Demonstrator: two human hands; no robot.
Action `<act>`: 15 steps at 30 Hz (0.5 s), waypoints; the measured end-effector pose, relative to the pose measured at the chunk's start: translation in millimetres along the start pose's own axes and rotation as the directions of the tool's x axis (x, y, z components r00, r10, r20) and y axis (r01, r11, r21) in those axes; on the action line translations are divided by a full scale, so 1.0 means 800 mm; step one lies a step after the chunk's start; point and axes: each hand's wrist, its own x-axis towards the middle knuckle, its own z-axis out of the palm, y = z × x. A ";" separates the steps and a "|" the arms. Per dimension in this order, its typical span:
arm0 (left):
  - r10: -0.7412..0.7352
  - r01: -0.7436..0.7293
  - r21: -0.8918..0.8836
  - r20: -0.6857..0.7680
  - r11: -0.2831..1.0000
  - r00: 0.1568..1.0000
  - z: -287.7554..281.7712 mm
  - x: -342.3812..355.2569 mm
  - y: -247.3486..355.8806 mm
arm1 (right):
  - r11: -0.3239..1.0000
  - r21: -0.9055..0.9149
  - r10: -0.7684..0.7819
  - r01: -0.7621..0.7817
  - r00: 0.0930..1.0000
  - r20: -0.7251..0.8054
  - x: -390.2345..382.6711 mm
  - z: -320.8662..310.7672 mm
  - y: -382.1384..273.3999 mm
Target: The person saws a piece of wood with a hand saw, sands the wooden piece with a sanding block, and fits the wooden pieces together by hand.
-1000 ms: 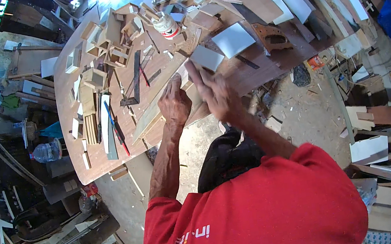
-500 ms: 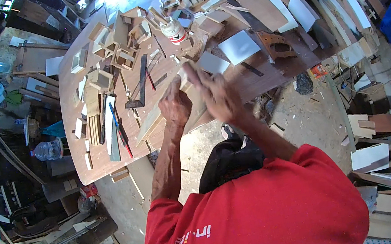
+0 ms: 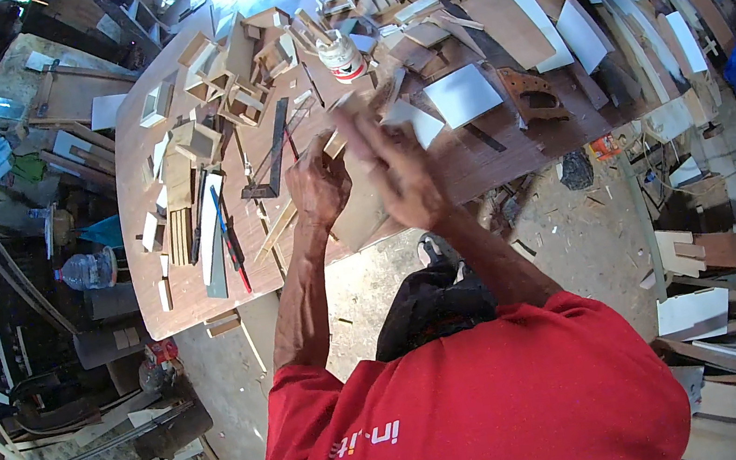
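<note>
Over the near edge of the workbench [image 3: 439, 196], my left hand [image 3: 320, 190] is closed around a small pale wooden piece [image 3: 335, 145], whose end sticks out past the fingers. Close to its right, my right hand [image 3: 402, 173] is smeared by motion with its fingers pointing away from me; whether it grips anything cannot be made out. Beneath both hands lie a flat brown board [image 3: 359, 220] and a pale wooden strip [image 3: 278, 229]. A dark try square [image 3: 271, 154] rests left of my left hand. Beyond my hands stands a white tub [image 3: 340, 57] with sticks beside it.
A handsaw with a wooden handle [image 3: 532, 98] and a white panel [image 3: 462, 95] lie to the right. Small wooden boxes [image 3: 242, 105] crowd the far left. Near the left edge are a blue pencil-like rod [image 3: 219, 215] and grooved wood blocks [image 3: 181, 237]. Offcuts [image 3: 695, 316] clutter the right side.
My left hand has shifted slightly left, and the small wooden piece now shows above it. The blurred right hand has moved a little left. The bench appears shifted slightly right in view.
</note>
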 end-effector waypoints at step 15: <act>0.035 -0.041 -0.087 -0.069 0.995 0.997 -0.011 0.012 0.017 | 0.956 -0.083 0.292 -0.282 0.943 0.159 0.048 -0.039 0.007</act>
